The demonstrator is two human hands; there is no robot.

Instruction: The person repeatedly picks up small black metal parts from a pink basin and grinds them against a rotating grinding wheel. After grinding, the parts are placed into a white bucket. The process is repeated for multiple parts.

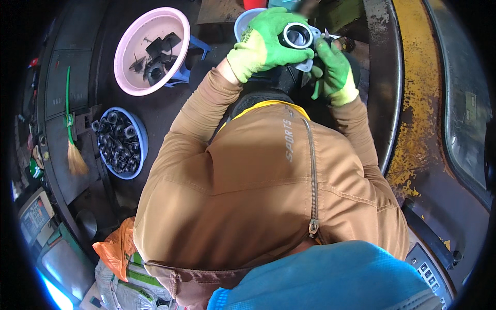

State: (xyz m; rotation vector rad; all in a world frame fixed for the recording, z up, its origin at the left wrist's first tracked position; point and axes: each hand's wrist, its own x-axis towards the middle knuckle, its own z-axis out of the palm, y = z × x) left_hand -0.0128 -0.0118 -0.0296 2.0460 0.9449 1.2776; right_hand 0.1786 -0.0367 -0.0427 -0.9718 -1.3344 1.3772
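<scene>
Near the top, my left hand (268, 44), in a green glove with a pale yellow cuff, is closed round a flanged round part (312, 32). It has a bright ring around a dark opening, and its grey flange shows past my fingers. My right hand (335, 67), gloved alike, is close against the part's right side with fingers bent and pinched. A small pointed grey piece shows by its fingertips; what it grips is mostly hidden. Behind my left hand is a light blue basin (244, 23), partly covered.
A pink basin (126, 77) with several black parts stands on a blue stool (199, 49) at the left. Below it, a blue tub (142, 139) is full of black round parts. A green-handled broom (70, 111) leans far left. Worn yellow machine framing (421, 103) rises at right.
</scene>
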